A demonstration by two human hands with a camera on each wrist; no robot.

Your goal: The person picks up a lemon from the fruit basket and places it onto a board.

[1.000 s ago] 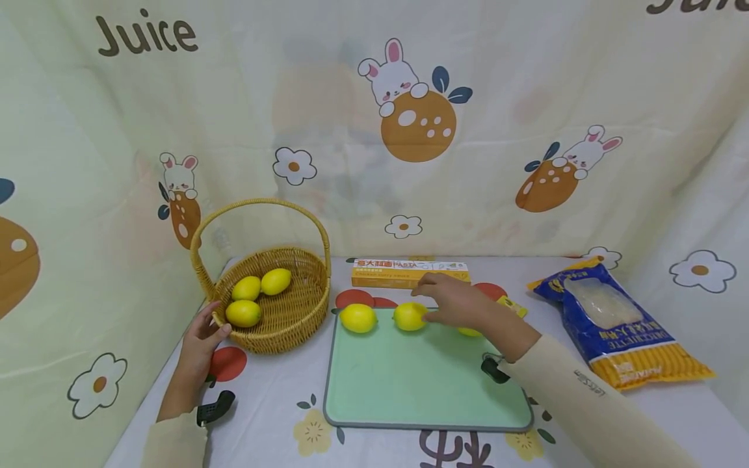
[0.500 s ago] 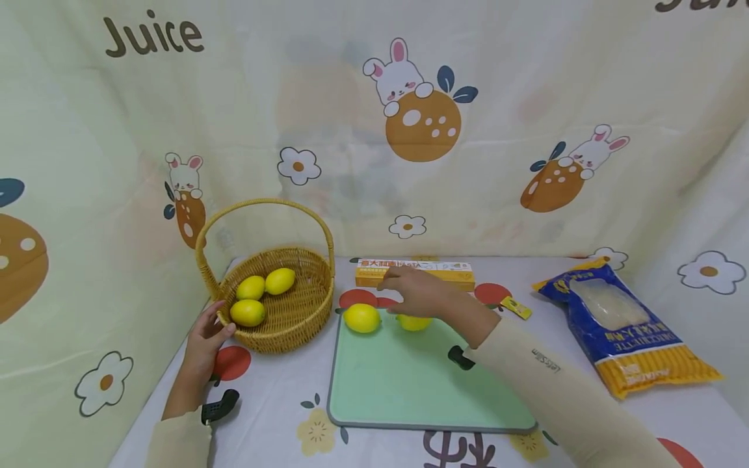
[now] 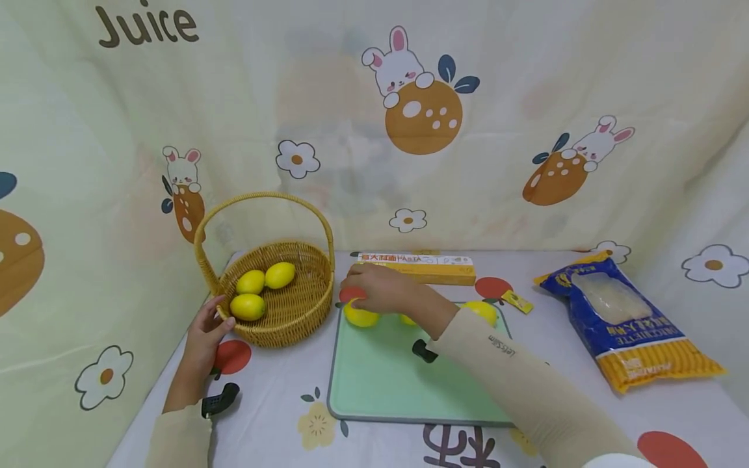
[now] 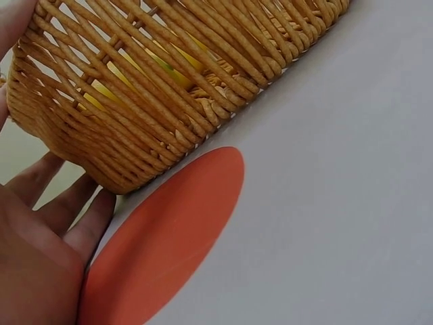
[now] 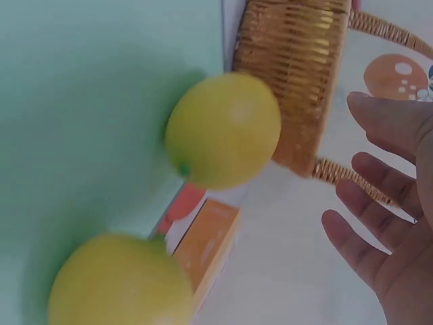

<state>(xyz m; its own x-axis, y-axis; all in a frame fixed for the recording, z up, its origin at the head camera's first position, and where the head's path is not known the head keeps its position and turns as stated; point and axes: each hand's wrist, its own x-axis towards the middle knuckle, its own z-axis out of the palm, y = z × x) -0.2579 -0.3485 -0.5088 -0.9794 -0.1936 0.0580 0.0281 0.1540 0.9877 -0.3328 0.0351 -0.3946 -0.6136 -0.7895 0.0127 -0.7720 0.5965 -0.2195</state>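
Observation:
My left hand (image 3: 201, 344) holds the left side of a wicker basket (image 3: 287, 335), thumb near the rim and other fingers along the outer wall in the left wrist view. Inside the basket lie three lemons (image 3: 248, 307). A green cutting board (image 3: 404, 383) carries three more along its far edge: a left lemon (image 3: 361, 317), a middle lemon (image 3: 406, 320) mostly behind my right arm, and a right lemon (image 3: 482, 312). Over the left lemon hovers my right hand (image 3: 377, 286); the right wrist view shows its fingers spread, holding nothing, beside that lemon (image 5: 223, 132).
Behind the board lies a pasta box (image 3: 445, 273). To the right are a small yellow packet (image 3: 517, 301) and a blue and yellow pasta bag (image 3: 626, 325). A printed curtain (image 3: 339, 130) hangs along the back of the table.
My right hand has moved left across the board, from beside the middle lemon to over the left lemon, uncovering the right lemon. The left hand stays on the basket.

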